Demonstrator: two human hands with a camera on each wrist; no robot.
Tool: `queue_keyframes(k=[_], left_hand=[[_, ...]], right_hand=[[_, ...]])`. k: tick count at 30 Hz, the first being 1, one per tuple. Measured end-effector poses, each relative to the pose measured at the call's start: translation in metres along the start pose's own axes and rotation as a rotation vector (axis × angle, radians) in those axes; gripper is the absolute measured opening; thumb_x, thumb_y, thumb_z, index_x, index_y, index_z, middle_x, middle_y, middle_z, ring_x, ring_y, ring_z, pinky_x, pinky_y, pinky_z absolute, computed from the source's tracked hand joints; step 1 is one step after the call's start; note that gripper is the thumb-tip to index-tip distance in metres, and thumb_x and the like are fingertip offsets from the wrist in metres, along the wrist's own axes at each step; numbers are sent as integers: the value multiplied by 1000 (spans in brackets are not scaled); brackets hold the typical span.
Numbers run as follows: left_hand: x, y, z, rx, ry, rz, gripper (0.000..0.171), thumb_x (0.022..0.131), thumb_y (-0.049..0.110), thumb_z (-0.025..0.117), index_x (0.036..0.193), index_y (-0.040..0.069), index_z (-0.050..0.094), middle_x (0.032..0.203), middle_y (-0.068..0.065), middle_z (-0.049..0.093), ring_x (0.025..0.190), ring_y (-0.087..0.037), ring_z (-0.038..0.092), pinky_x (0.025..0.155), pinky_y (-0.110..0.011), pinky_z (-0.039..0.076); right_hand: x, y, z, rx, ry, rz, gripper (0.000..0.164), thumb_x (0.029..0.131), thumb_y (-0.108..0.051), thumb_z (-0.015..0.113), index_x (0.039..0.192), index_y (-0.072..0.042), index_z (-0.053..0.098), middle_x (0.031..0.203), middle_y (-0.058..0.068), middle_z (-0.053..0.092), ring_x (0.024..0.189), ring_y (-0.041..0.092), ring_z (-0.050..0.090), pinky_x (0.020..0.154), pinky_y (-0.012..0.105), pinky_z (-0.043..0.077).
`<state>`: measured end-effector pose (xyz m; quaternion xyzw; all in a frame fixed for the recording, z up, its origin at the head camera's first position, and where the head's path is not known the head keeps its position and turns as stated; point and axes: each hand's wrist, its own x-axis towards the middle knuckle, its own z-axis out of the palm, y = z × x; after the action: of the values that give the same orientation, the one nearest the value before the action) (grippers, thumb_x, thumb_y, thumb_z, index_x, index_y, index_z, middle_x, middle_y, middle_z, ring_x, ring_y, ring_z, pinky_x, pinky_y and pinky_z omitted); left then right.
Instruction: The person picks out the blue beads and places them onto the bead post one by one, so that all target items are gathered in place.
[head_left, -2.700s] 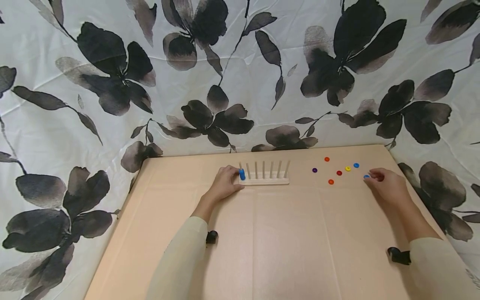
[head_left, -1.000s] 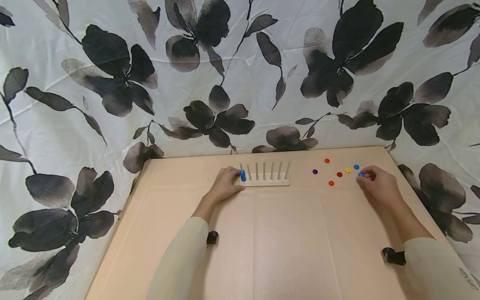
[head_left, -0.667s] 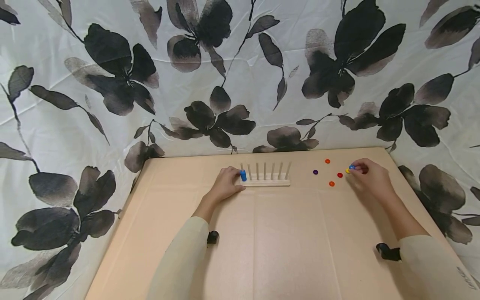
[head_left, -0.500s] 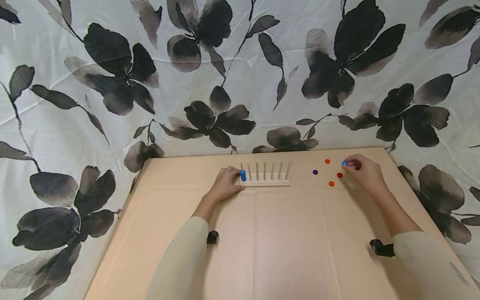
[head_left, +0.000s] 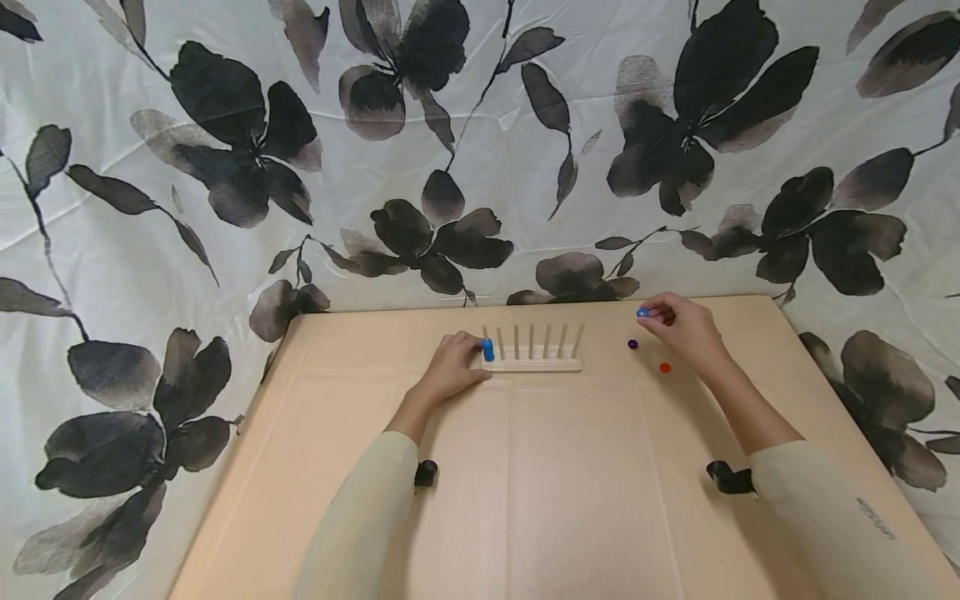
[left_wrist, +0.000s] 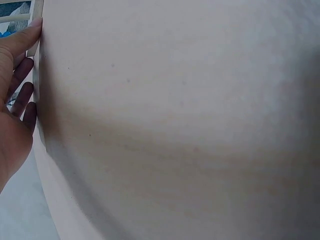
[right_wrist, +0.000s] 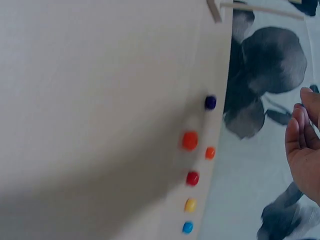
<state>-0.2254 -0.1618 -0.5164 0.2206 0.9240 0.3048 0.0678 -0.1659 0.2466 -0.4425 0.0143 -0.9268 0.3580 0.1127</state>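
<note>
My left hand [head_left: 452,367] grips the left end of a wooden peg rack [head_left: 534,366], a low base with a row of upright pegs. Blue beads [head_left: 488,350] are stacked on its leftmost peg. In the left wrist view, the thumb and fingers of my left hand [left_wrist: 17,85] lie along the rack's edge. My right hand [head_left: 686,332] pinches a blue bead [head_left: 642,312] between thumb and fingertips, raised near the table's back edge, right of the rack. The right wrist view shows my right hand [right_wrist: 302,145] at its right side; the bead is mostly hidden there.
On the table [head_left: 577,483] lie a purple bead [head_left: 633,344] and an orange bead [head_left: 665,367]. The right wrist view also shows another orange bead [right_wrist: 210,152], a red bead [right_wrist: 192,178], a yellow bead [right_wrist: 190,205] and a blue bead [right_wrist: 187,227]. Floral cloth [head_left: 555,225] hangs behind.
My right hand has picked up the blue bead at the far right and carried it left above the other beads, now hiding several in the head view. My left hand stays on the rack.
</note>
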Motion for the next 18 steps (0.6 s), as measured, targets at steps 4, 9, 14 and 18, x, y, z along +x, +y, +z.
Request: queue_keyframes(k=[4, 9, 14, 18], left_hand=[[0, 0, 0, 3, 0, -3, 59, 84, 29, 87, 134, 6, 66, 136, -10, 62, 129, -30, 49, 114, -42, 40], [1, 0, 0, 7, 1, 0, 58, 83, 28, 88, 133, 6, 66, 135, -10, 63, 128, -30, 50, 113, -42, 41], [1, 0, 0, 4, -2, 2, 59, 84, 29, 88, 133, 5, 66, 136, -10, 62, 128, -30, 50, 113, -42, 40], [1, 0, 1, -3, -3, -3, 60, 84, 30, 87, 134, 5, 66, 136, -9, 62, 128, -29, 49, 113, -42, 41]], right_hand=[[6, -15, 11, 25, -17, -27, 20, 91, -14, 80, 107, -5, 71, 91, 11, 70, 78, 7, 59, 67, 7, 44], [12, -39, 24, 44, -66, -42, 19, 93, -14, 78, 107, -4, 70, 93, 12, 69, 83, 19, 60, 67, 11, 45], [21, -58, 38, 76, -91, -94, 16, 93, -14, 78, 105, -5, 72, 91, 10, 70, 82, 20, 61, 67, 14, 46], [26, -72, 51, 79, -102, -162, 16, 91, -13, 80, 103, -5, 74, 89, 8, 69, 81, 19, 62, 69, 16, 47]])
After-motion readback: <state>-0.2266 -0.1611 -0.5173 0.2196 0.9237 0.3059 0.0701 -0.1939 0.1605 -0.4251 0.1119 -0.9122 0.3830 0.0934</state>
